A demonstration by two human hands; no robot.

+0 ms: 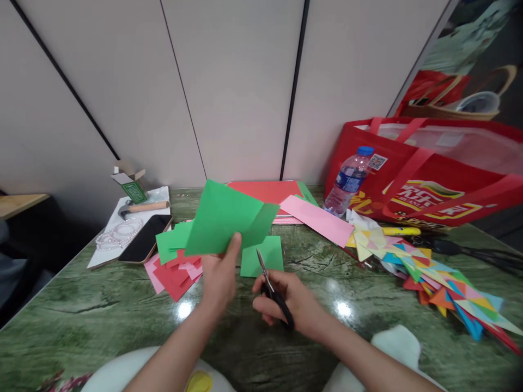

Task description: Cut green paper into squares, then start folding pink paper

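My left hand (220,275) grips a sheet of green paper (229,215) by its lower edge, thumb in front, holding it raised above the table. In my right hand (286,299) is a pair of scissors (269,286) with black handles, blades pointing up and nearly closed. The blades are apart from the raised sheet. Behind the scissors a green paper piece (272,256) lies flat on the table. To the left of my left hand lie green paper pieces (171,242) and red and pink paper pieces (175,275), overlapping in a loose pile.
A stack of coloured paper (265,190) and a pink strip (318,220) lie at the back. On the right are a water bottle (347,182), a red bag (408,179) and folded paper pieces (445,277). At left are a phone (146,239), a hammer (147,207) and a small box (133,185).
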